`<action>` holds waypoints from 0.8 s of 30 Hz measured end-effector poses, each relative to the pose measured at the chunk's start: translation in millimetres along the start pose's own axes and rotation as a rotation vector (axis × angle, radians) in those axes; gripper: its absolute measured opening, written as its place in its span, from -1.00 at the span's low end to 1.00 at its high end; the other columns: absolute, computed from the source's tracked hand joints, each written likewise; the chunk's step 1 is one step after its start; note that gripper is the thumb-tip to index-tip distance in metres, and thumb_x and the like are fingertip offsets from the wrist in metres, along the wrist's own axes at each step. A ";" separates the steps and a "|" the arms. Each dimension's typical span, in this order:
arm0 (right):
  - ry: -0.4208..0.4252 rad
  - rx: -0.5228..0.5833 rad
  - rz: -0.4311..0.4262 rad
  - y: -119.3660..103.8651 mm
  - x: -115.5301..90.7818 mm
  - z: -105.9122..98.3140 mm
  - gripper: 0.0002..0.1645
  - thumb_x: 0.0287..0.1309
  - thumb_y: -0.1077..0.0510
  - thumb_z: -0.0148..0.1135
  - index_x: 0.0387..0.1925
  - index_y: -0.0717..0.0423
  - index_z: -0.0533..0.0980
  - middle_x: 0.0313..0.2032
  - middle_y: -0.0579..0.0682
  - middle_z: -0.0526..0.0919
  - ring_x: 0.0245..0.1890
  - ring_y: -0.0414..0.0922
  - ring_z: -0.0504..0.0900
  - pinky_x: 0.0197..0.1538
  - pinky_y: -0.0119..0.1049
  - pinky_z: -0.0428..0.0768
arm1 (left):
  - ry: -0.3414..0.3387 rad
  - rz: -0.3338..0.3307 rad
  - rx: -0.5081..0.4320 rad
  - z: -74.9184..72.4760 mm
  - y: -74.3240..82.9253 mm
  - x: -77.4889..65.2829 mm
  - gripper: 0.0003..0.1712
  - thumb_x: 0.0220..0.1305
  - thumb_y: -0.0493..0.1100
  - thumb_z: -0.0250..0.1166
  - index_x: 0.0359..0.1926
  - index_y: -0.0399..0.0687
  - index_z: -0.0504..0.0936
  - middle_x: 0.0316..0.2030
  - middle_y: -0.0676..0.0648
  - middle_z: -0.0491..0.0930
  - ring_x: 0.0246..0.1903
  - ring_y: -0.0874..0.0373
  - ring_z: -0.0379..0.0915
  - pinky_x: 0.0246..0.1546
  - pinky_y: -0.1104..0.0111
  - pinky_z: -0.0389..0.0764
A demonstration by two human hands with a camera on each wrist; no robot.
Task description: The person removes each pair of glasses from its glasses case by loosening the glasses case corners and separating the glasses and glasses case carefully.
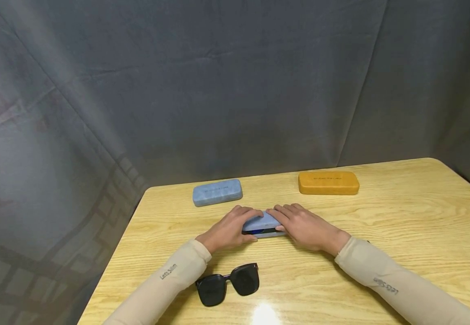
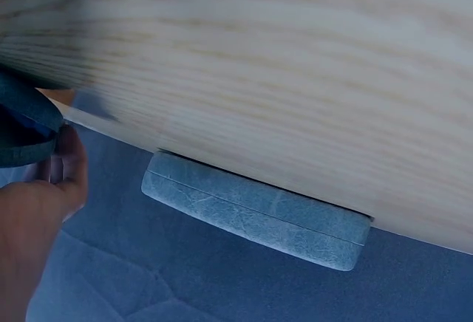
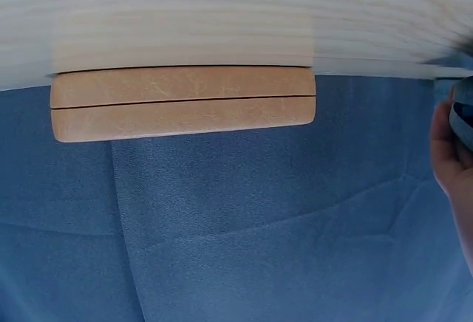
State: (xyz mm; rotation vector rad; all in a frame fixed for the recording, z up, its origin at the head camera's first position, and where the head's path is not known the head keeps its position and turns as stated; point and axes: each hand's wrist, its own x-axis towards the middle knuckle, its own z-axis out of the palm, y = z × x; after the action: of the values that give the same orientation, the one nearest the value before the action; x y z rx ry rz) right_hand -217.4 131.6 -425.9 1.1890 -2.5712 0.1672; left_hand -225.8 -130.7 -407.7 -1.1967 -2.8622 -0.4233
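Note:
A small blue glasses case [image 1: 261, 221] lies at the middle of the table, its lid slightly raised over a dark gap at the front. Inside the gap a bit of deep blue shows. My left hand [image 1: 230, 229] grips the case's left end, thumb low at the front and fingers over the lid. At the other end my right hand [image 1: 308, 227] holds it, fingers on top and thumb by the opening. The left wrist view catches the parted end of the case [image 2: 26, 108] beside the left fingers. Only an edge of it shows in the right wrist view.
Black sunglasses [image 1: 246, 280] lie unfolded near my left forearm. Toward the back edge sit another blue glasses case [image 1: 217, 192], closed, and an orange glasses case [image 1: 329, 183], also closed, farther right. A grey curtain [image 1: 235, 90] hangs behind the wooden table [image 1: 413, 216].

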 end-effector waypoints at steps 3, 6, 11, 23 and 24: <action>-0.011 0.019 0.010 0.8 0.3 0.1 -0.41 0.49 -0.05 -0.02 0.43 0.07 0.29 0.24 0.16 0.56 0.18 0.11 0.60 0.28 0.06 0.50 | -0.001 -0.009 -0.006 0.2 0.0 0.1 -0.24 0.21 0.06 0.44 0.39 0.21 0.35 0.28 -0.04 0.49 0.26 0.03 0.40 0.23 0.14 0.50; -0.019 0.034 0.021 1.5 0.6 -0.3 -0.41 0.50 -0.06 -0.03 0.43 0.05 0.28 0.25 0.15 0.55 0.19 0.11 0.59 0.29 0.06 0.49 | -0.001 -0.011 -0.012 0.0 0.3 -0.1 -0.24 0.21 0.05 0.44 0.39 0.21 0.34 0.28 -0.05 0.48 0.27 0.03 0.39 0.24 0.14 0.50; -0.030 0.061 0.041 1.9 0.7 -1.8 -0.41 0.50 -0.07 -0.04 0.44 0.03 0.27 0.27 0.16 0.53 0.22 0.12 0.57 0.30 0.08 0.48 | 0.001 -0.011 -0.016 -0.6 0.6 0.1 -0.22 0.21 0.05 0.44 0.40 0.20 0.33 0.28 -0.05 0.49 0.27 0.04 0.39 0.24 0.14 0.50; -0.022 0.067 0.025 2.9 1.2 -2.9 -0.42 0.51 -0.07 -0.04 0.43 0.04 0.29 0.25 0.15 0.56 0.20 0.10 0.59 0.29 0.05 0.49 | -0.006 -0.015 -0.010 0.5 -0.6 -0.5 -0.22 0.22 0.06 0.43 0.41 0.19 0.32 0.30 -0.05 0.47 0.29 0.04 0.37 0.27 0.14 0.48; -0.024 0.067 0.024 2.9 1.3 -2.9 -0.42 0.51 -0.07 -0.04 0.43 0.04 0.29 0.25 0.15 0.56 0.20 0.10 0.59 0.29 0.05 0.49 | -0.007 -0.018 -0.010 0.3 -0.4 -0.8 -0.22 0.22 0.06 0.43 0.41 0.18 0.32 0.30 -0.05 0.47 0.29 0.04 0.37 0.27 0.13 0.49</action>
State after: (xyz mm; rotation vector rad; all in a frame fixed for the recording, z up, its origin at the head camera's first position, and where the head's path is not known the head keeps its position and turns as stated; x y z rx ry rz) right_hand -219.7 133.2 -422.7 1.1902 -2.6205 0.2485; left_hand -225.5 -131.5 -408.2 -1.1779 -2.8822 -0.4353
